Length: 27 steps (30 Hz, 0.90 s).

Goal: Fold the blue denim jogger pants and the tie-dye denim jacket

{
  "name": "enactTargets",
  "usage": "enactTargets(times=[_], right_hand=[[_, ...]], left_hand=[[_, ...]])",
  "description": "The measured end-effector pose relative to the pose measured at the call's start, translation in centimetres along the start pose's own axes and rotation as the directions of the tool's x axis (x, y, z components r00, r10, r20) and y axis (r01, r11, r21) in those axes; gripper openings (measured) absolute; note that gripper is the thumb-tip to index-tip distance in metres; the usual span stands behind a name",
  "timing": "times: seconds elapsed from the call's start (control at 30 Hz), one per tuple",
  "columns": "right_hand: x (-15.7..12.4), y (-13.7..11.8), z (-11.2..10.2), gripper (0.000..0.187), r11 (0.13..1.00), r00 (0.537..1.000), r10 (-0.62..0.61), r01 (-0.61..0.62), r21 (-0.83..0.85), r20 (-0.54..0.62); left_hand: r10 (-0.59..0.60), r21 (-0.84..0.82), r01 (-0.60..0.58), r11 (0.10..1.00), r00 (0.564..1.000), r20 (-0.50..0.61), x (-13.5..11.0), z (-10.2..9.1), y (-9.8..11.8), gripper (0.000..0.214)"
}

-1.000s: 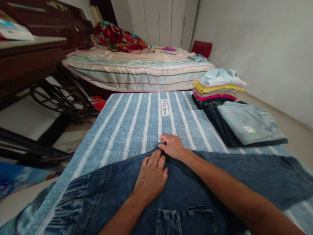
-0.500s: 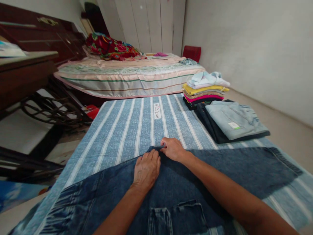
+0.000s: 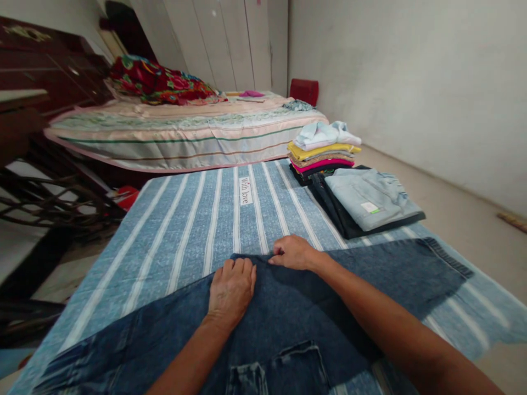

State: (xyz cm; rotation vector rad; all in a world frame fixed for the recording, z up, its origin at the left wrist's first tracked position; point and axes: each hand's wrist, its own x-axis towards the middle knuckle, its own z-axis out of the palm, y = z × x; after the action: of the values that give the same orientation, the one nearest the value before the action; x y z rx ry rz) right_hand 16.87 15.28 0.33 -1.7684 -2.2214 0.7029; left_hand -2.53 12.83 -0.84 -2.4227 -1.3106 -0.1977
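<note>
Dark blue jeans (image 3: 272, 318) lie spread across the near part of a blue-and-white striped cloth. Stitched pockets show at the bottom of the view, and gathered denim at the lower left. My left hand (image 3: 233, 288) rests on the jeans with its fingers curled over their far edge. A short way to its right, my right hand (image 3: 294, 252) pinches the same edge between thumb and fingers. Both forearms cross over the denim and cover part of it.
The striped cloth (image 3: 185, 219) bears a "With love" label (image 3: 245, 191). Folded light-blue jeans (image 3: 366, 192) lie on dark garments at the right, before a stack of folded clothes (image 3: 323, 151). Behind is a bed (image 3: 185, 137) with a red floral blanket (image 3: 160, 82).
My hands have moved slightly apart along the far edge of the jeans, both still gripping it. The view has turned a little to the right.
</note>
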Motion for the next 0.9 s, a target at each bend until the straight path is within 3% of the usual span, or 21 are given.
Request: enactTargets(times=[0.13, 0.33, 0.67, 0.9], right_hand=[[-0.5, 0.9, -0.6, 0.019, 0.999, 0.999, 0.037, -0.037, -0.024, 0.025], [-0.2, 0.2, -0.8, 0.022, 0.987, 0.991, 0.131, -0.129, -0.092, 0.013], [-0.3, 0.3, -1.6, 0.038, 0.981, 0.988, 0.145, -0.137, -0.138, 0.050], [-1.9, 3.2, -3.4, 0.033, 0.992, 0.990, 0.072, -0.058, -0.116, 0.120]], left_hand=[[0.005, 0.021, -0.006, 1.000, 0.999, 0.032, 0.5, -0.4, 0.3, 0.039], [0.011, 0.076, -0.014, 0.997, 0.999, 0.045, 1.7, -0.3, 0.8, 0.039], [0.142, -0.111, -0.158, 0.981, 0.980, -0.140, 1.8, 1.8, 0.2, 0.025], [0.039, -0.052, -0.034, 0.998, 0.994, 0.106, 2.9, 0.0, 1.6, 0.044]])
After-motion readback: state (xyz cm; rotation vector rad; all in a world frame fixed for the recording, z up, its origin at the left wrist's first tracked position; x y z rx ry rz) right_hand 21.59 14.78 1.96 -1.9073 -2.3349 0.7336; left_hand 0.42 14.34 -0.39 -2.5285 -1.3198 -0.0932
